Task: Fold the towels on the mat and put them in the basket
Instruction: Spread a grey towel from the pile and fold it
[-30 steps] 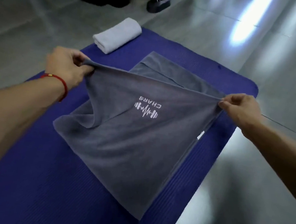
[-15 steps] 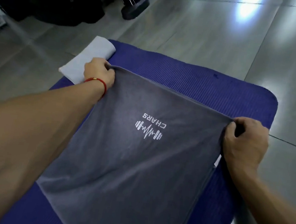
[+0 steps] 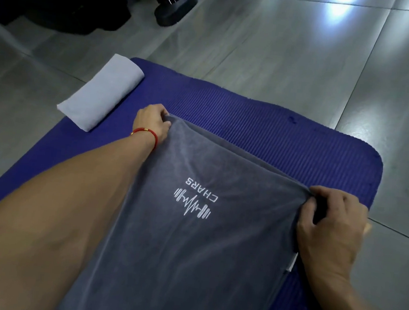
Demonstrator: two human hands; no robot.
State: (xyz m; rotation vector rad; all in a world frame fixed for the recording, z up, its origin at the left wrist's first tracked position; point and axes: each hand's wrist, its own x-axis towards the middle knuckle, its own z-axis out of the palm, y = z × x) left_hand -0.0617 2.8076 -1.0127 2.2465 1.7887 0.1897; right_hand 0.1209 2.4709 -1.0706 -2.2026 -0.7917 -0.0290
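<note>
Two hands pinch the far corners of the grey towel [image 3: 189, 241], which lies doubled on the mat [image 3: 264, 125]: the left hand [image 3: 151, 121] at its 11 o'clock corner, the right hand [image 3: 329, 228] at its 2 o'clock corner, fingers of both curled round the cloth. The step in hand looks like the first fold, the top edge being laid just short of the layer under it. Next, I judge, the hands let go, smooth it, then fold again crosswise; a folded white towel [image 3: 101, 93] lies at the mat's 10 o'clock corner, and no basket is in view.
</note>
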